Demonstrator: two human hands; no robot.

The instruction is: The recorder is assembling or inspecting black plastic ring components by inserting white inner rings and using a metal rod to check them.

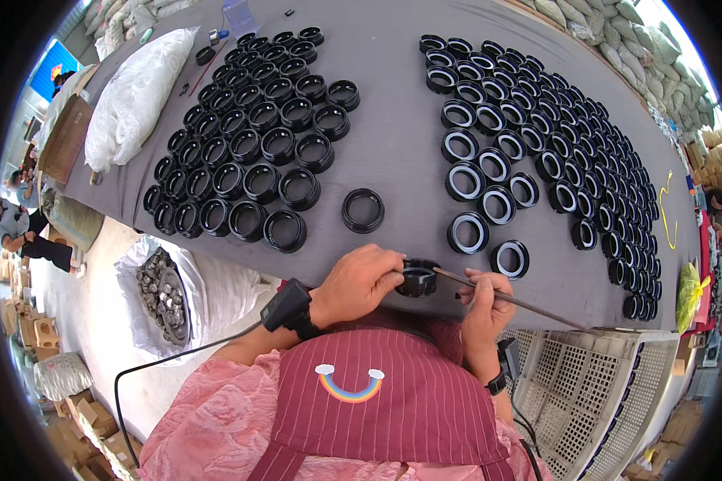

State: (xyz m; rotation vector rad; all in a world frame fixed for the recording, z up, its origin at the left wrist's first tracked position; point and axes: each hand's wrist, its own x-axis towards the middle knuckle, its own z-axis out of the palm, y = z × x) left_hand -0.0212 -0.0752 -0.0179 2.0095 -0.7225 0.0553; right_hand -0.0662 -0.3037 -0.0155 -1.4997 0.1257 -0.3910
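**A black ring in two busy hands**

The left hand (353,282) has its thumb and fingers pinched narrow on the left side of a short, round, shiny black ring (419,285). The right hand (486,311) is curled around a long, thin, dark rod (537,310). The rod's tip is at the ring's right rim, and its other end pokes out past the right fingers.

Down to the left of the left fingers, below the table, is an open white plastic sack (196,298) with lots of small, shiny grey pieces (168,301) in it. Far ahead and left lies a big, puffy, see-through white plastic bag (140,96); I can't tell what is inside. Below the right fingers are pale plastic crates (565,385) full of little holes.

The near edge of the grey cloth-topped table (377,104) is right by the fingers. Ahead and left sit rows of all-black rings (262,183). Ahead and right sit many black rings with white insides (467,232). Between them runs a wide strip of cloth, with one lone black ring (363,229) just ahead of the left fingers.
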